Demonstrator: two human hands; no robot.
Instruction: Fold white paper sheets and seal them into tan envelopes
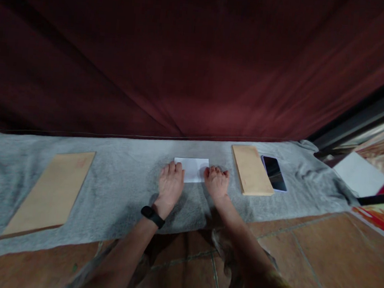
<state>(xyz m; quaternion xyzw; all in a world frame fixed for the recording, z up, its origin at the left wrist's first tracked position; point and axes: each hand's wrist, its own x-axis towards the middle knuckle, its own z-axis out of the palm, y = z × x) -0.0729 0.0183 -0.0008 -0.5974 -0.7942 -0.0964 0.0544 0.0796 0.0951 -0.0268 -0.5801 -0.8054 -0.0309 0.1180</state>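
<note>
A small white sheet of paper (pixel 193 169) lies on the grey cloth, between my two hands. My left hand (pixel 171 182) has its fingers curled, with the thumb side at the paper's left edge. At the right edge sits my right hand (pixel 217 181), its fingers bent and the thumb against the paper. Both hands rest low over the cloth, and the fingertips are partly hidden. A black band (pixel 153 216) circles my left wrist.
Brown envelopes (pixel 253 171) lie right of my hands, beside a phone (pixel 274 172). More brown envelopes (pixel 53 190) lie far left. Grey cloth (pixel 122 173) covers the surface; a dark red curtain (pixel 185 71) hangs behind. Tiled floor (pixel 316 258) shows in front.
</note>
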